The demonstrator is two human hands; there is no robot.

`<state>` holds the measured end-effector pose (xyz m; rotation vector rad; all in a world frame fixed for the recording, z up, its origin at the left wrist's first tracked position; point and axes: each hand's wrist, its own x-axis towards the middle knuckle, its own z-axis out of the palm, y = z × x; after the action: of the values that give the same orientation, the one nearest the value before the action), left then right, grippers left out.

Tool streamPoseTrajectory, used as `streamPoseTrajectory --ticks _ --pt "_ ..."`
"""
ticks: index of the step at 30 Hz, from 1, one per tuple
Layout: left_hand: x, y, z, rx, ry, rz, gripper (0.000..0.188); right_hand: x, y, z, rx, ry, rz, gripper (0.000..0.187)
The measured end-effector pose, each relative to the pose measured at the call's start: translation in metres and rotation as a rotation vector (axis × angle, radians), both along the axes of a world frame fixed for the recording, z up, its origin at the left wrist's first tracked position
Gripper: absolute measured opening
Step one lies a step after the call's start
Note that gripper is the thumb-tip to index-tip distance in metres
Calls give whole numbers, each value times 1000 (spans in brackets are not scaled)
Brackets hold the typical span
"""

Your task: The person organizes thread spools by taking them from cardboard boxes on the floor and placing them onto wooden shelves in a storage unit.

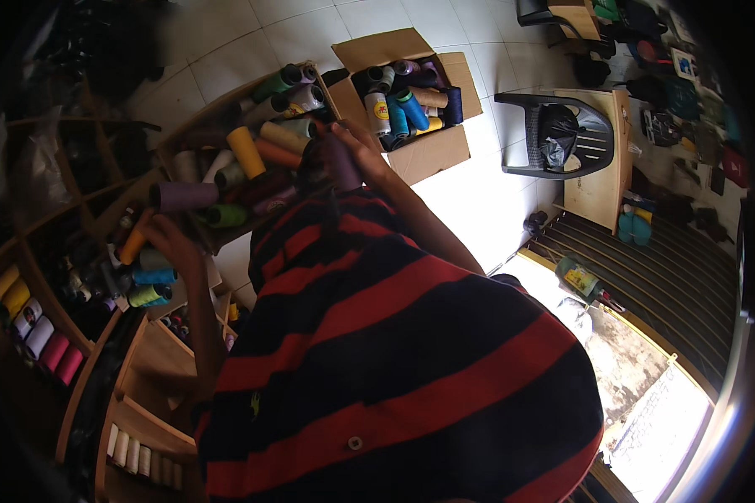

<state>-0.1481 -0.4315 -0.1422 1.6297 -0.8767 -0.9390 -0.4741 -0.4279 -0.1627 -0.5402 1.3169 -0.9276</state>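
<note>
Both full: left hand (174,241) around an orange spool (134,244), left of the box (325,94); right hand (361,149) around a purple spool (341,166), near its right end | box, carton (432,158) hold jumbled spools | I judge handling midway (remainder unclear from here), neither held spool set down

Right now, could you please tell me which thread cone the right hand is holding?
It is the dark purple cone, gripped by the right hand; the golden-yellow cone and the lighter purple cone lie apart from that hand.

Glare whitens the floor (476,214) right of centre, while the left is dim (rim black, curved).
</note>
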Motion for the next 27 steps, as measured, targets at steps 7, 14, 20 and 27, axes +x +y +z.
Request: streamPoseTrajectory --ticks 7,14,20,27 --pt "-37 -10 -13 236 908 17 49 33 -10 7 23 -74 56 75" --pt "-104 -7 -33 516 1002 -487 49 55 -5 56 -12 80 32 59" --pt "-131 -1 -43 626 1059 -609 51 22 6 36 -11 151 38 60" --pt "-208 3 -48 619 911 -658 53 -61 19 7 -114 37 31 45"
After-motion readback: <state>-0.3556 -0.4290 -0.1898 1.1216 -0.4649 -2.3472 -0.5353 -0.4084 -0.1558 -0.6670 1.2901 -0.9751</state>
